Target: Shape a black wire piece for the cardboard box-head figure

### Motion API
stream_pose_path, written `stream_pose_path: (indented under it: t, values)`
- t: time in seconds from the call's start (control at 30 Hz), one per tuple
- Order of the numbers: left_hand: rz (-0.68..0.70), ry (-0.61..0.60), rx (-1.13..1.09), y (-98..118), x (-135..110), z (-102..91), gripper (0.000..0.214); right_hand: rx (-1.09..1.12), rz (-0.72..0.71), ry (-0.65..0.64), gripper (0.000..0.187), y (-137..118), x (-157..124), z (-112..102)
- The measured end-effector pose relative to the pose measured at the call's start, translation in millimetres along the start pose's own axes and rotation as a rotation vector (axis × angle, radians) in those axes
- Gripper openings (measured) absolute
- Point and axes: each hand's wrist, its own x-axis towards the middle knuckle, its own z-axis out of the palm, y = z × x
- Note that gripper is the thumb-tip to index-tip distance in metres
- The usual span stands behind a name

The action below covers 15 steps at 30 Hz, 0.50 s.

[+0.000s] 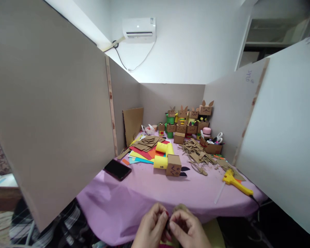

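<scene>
Low in front of the table's near edge, my left hand (152, 224) and my right hand (188, 227) are close together, fingers curled and pinched. A small dark bit shows between the fingertips, too hidden to name. Beyond them, on the purple cloth (142, 189), lies a figure made of a cardboard box head (173, 165) with a drawn face and black paper ears (184, 171). Its body is a yellow paper tube (160, 162), lying sideways. Behind it are more yellow paper rolls (165, 148). Neither hand touches these.
A yellow glue gun (236, 182) lies at right, its cord running off the edge. A phone (117, 169) lies at left. Cardboard scraps (197, 153), coloured sheets (142, 155), a box of scissors and pens (212, 147) and several finished figures (182, 119) stand behind. Grey panels (74, 113) enclose the table.
</scene>
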Motion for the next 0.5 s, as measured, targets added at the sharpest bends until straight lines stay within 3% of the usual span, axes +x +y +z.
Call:
stream_pose_path:
  t: [0.1, 0.23, 0.5]
  values:
    - [0.013, 0.004, 0.046, 1.0, 0.4, -0.7, 0.050, 0.237, 0.111, -0.092, 0.037, -6.6, 1.5, -2.8]
    - [0.030, 0.020, 0.060, 1.6, -0.7, -0.6, 0.049, 0.386, 0.297, -0.094, 0.044, -3.7, 1.0, -1.8]
    - [0.062, 0.115, 0.129, 5.0, -4.7, 1.8, 0.048, 0.700, 0.330, -0.108, 0.043, 2.5, 2.7, 4.5]
